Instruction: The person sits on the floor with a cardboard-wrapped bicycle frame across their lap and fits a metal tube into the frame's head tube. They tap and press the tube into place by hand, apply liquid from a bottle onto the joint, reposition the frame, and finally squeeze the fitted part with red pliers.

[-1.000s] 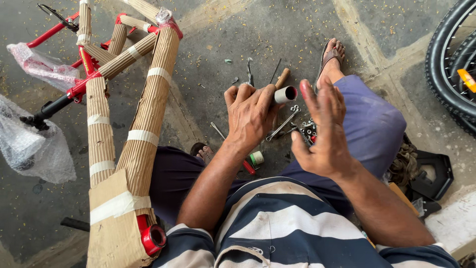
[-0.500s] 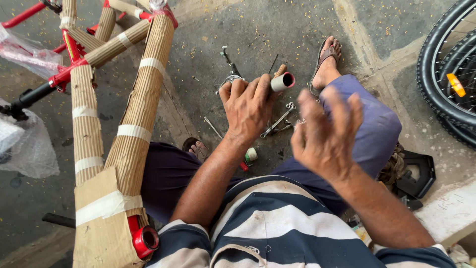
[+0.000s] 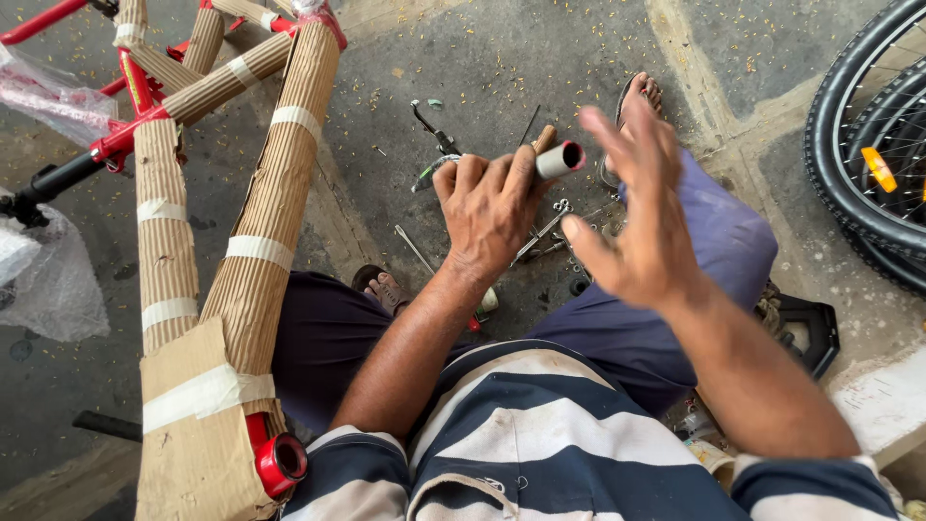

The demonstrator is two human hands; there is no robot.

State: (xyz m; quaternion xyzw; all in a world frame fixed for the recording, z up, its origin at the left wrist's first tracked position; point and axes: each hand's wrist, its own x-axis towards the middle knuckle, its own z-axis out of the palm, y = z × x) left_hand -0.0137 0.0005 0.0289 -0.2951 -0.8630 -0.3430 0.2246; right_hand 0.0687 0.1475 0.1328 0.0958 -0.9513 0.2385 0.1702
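Near the frame's centre, the left hand [image 3: 492, 207] is closed around a short white tube [image 3: 559, 159] whose dark open end points right. The right hand [image 3: 641, 227] hovers just right of it, fingers spread, holding nothing. A cardboard-wrapped red bicycle frame [image 3: 241, 251] fills the left side.

One wrapped red bicycle frame [image 3: 241, 241], two tyres [image 3: 858, 164], two hands [image 3: 492, 207].

Left hand [image 3: 490, 207] grips tube [image 3: 558, 160] above scattered tools [image 3: 540, 236] on floor; right hand [image 3: 641, 217] just beside, right. Cardboard-wrapped bicycle frame [image 3: 246, 251] left; tyres [image 3: 868, 145] far right.
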